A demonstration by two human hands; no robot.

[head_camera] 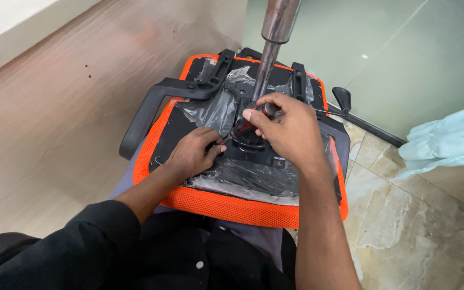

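- Hands first: our right hand (288,129) is curled narrow, thumb and fingertips pinched on a small dark tool handle, probably a screwdriver, at the base of the metal gas-lift column (273,51). How much of the tool it grips we cannot tell; the hand hides most of it.
- Our left hand (193,153) is loosely closed, knuckles up, pressing on the black mechanism plate (253,156) just beside the right hand. Whether it holds a screw or only steadies the plate is not visible.
- The work sits on an upturned orange mesh chair seat (226,207), resting across our lap, still partly wrapped in clear plastic film (210,110).
- Risk, as we judge it: the tool tip could slip off its fastener, because the seat rests on our knees rather than on a firm surface, and jab the left hand so close by.
- Risk: loose film could snag under the plate or tool.
- Risk: the seat could tip towards the black armrest (151,107), since the tall column makes it top-heavy.
- Outward: a lever (343,99) projects right; a pale blue cloth (447,139) lies on the tiled floor (404,225).
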